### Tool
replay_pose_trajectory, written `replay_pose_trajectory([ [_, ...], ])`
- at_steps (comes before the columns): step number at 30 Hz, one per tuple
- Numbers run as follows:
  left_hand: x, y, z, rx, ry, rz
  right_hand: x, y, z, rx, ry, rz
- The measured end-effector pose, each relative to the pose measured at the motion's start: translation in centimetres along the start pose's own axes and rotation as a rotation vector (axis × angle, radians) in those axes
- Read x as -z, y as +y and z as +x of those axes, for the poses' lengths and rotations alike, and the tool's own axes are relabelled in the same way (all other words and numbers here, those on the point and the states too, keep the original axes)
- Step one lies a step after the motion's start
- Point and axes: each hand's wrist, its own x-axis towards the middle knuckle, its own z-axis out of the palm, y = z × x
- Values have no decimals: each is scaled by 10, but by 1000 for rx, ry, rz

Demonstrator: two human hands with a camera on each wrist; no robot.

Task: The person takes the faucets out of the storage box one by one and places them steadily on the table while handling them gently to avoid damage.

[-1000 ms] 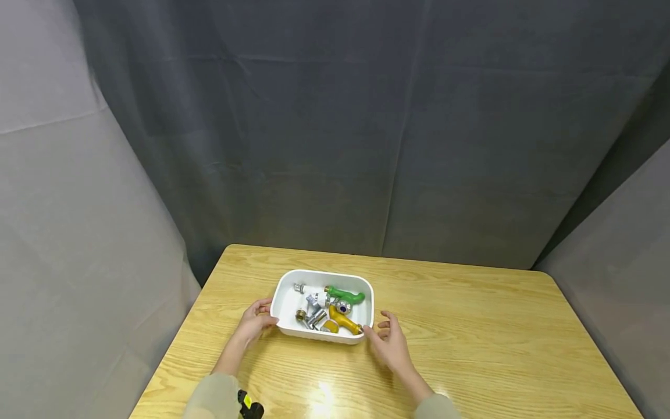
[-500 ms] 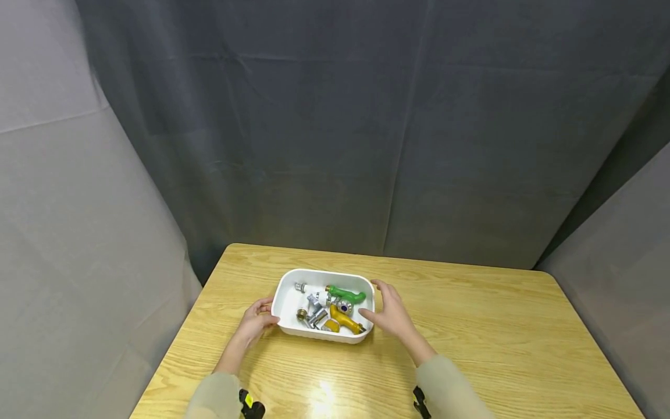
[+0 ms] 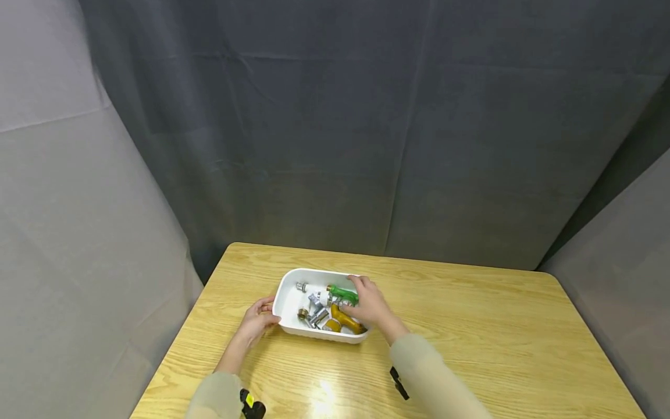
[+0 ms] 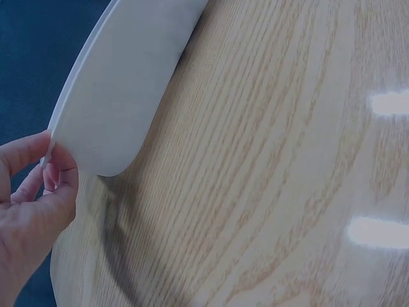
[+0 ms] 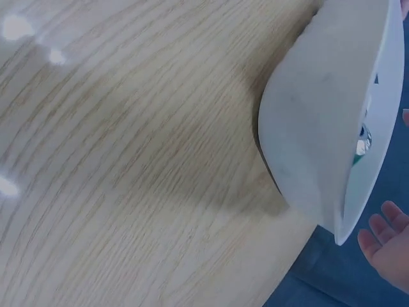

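A white rectangular tub (image 3: pixel 286 299) stands on the table with a jumble of small fittings in it. My left hand (image 3: pixel 255 324) pinches its left end, thumb and finger at the rim in the left wrist view. Over the tub's right end is my right hand (image 3: pixel 370 304), fingers spread and partly curved, covering that rim in the head view. Beneath its fingertips lie a green curved piece (image 3: pixel 339 292) and a yellow curved piece (image 3: pixel 344 319), both partly hidden. Chrome fittings (image 3: pixel 318 317), a brass-ended fitting (image 3: pixel 303 313) and a white ribbed piece (image 3: pixel 323 298) lie left of them.
The wood-grain table (image 3: pixel 471 337) extends well to the right of the tub. A dark grey curtain (image 3: pixel 314 145) hangs behind its far edge, with paler cloth (image 3: pixel 94 262) at the left side. Black straps with small devices (image 3: pixel 251 404) show at both sleeves.
My right hand has risen from the tub's front right corner and moved left over its right end, fingers now above the green and yellow pieces. My left hand has kept its hold.
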Motion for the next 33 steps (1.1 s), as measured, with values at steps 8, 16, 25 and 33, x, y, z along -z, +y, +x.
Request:
replay_pose_trajectory([
  [8,0,2,-3,-4,6,11,-14,-1,9,69,-26,-148],
  [16,0,3,-6,-2,20,10,-22,-1,16,26,-113,-173],
  [25,-5,0,-6,-12,-16,7,-30,10,13,-55,-167,-169],
  [33,-7,0,-7,-15,0,10,-34,9,11,-56,-164,-138],
])
